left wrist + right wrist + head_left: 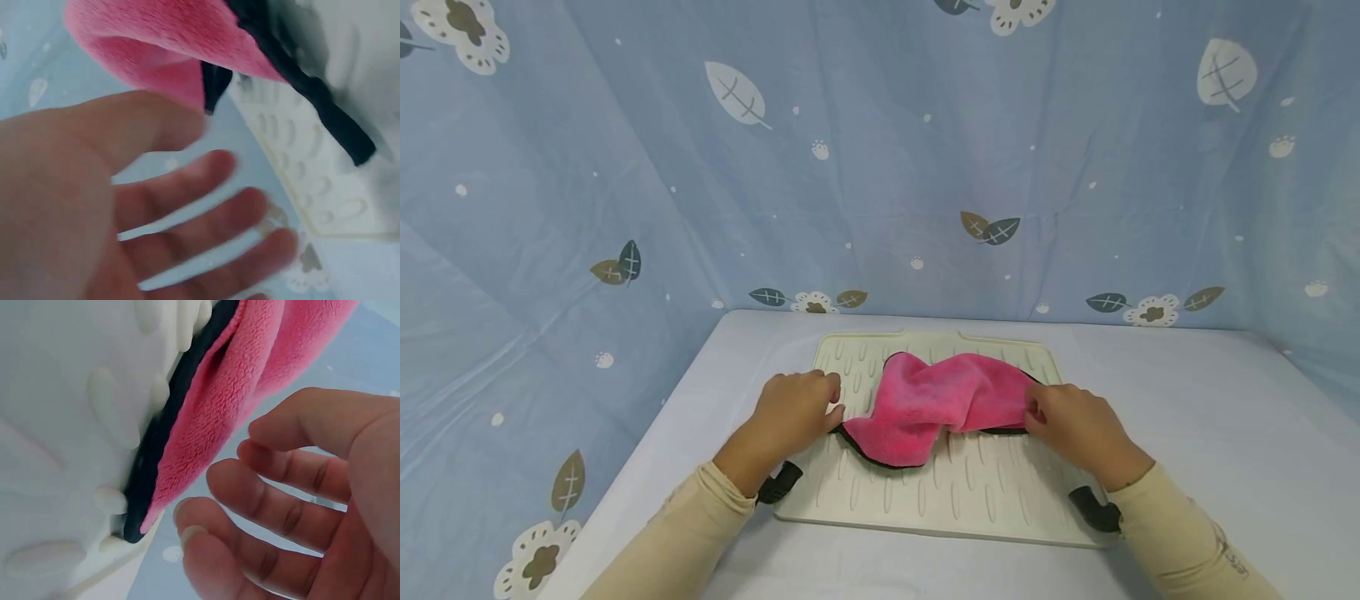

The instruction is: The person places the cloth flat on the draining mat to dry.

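The pink cloth point(917, 408) lies crumpled on the ribbed mat point(887, 500). At its nine o'clock, the left hand point(793, 408) has fingers spread apart; at three, the right hand point(1078, 429) curves loosely, pinching nothing. For even tension, I think both should grasp the dark edging point(159, 437) gently, together.

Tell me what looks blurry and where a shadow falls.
Left wrist view: the left fingers look soft; right wrist view: the pink cloth shows clear fibres, the mat blurs; head view: a faint shadow on the sheet beside the left sleeve.
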Available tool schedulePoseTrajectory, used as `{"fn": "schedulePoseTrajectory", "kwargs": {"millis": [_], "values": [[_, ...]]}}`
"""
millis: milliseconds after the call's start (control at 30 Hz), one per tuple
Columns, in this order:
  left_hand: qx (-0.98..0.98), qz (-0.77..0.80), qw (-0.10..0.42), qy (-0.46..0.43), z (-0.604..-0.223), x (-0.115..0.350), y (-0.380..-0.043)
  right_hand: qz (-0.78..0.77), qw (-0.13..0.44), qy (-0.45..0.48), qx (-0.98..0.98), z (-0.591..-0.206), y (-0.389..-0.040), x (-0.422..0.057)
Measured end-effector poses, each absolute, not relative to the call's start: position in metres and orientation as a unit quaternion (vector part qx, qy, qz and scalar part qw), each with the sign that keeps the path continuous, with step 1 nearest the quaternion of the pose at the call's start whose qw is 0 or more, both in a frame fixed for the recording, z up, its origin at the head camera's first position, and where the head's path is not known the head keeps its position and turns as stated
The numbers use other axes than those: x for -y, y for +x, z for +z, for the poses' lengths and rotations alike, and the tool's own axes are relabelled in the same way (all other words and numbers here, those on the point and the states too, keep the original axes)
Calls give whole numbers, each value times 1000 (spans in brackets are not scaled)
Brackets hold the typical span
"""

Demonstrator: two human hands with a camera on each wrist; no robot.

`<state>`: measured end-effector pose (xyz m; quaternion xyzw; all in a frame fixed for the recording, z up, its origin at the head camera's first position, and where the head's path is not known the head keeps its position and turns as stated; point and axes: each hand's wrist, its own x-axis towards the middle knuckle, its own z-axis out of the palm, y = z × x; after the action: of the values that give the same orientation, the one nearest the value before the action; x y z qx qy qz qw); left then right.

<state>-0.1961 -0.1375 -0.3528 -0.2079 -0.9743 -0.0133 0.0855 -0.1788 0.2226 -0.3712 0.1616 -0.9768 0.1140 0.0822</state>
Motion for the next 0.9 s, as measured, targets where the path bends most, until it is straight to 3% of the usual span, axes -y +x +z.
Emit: {"fn": "schedulePoseTrajectory", "kwargs": {"millis": [200,300,667,900], "values": [[943,-56,184,-273,-346,125,-189,121,85,166,975,-368,-176,-216],[918,-65,200,-337,-344,119,-184,124,86,167,974,-367,-174,-212],[867,-66,189,-456,-348,104,-172,115,106,185,970,-365,-169,-199],[880,-63,131,-453,-352,102,-170,124,110,197,966,-364,-164,-193]]}}
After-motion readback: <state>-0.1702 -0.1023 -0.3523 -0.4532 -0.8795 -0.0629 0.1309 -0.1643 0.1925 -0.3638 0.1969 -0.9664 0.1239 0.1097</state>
